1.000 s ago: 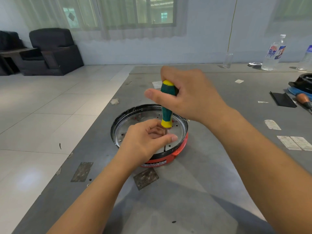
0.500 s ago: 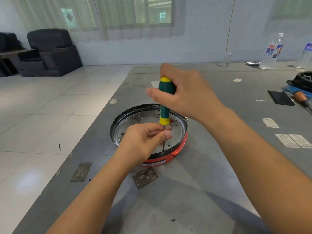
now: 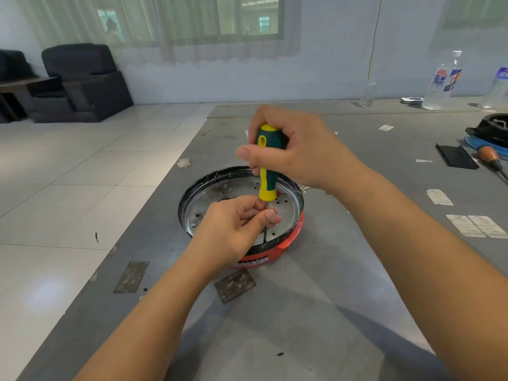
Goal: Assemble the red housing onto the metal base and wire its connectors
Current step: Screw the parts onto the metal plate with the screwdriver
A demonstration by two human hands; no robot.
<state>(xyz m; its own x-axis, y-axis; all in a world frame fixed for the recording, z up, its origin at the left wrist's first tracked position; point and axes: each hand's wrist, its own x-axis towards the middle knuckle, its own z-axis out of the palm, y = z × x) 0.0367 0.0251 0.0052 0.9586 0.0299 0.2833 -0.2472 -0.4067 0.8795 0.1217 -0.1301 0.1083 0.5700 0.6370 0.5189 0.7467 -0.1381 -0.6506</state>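
The round red housing (image 3: 291, 237) lies on the grey table (image 3: 316, 312) with a black rim and a perforated metal base (image 3: 287, 213) set inside it. A green and yellow screwdriver (image 3: 267, 171) stands upright over the base, its shaft reaching down near the front rim. My right hand (image 3: 299, 152) grips its handle from the right. My left hand (image 3: 236, 229) pinches the thin shaft just below the handle, and hides part of the base and the housing's front left.
At the table's right edge lie a black flat piece (image 3: 455, 156), a wooden-handled tool (image 3: 490, 158) and a black part on a blue disc (image 3: 492, 130). Two clear bottles (image 3: 441, 83) stand at the back right. Paper labels (image 3: 478, 225) dot the table. Black armchairs (image 3: 82, 83) stand far left.
The handle has turned in my right hand, so the yellow slot now faces me. My left fingers have shifted slightly on the shaft. The housing has stayed put.
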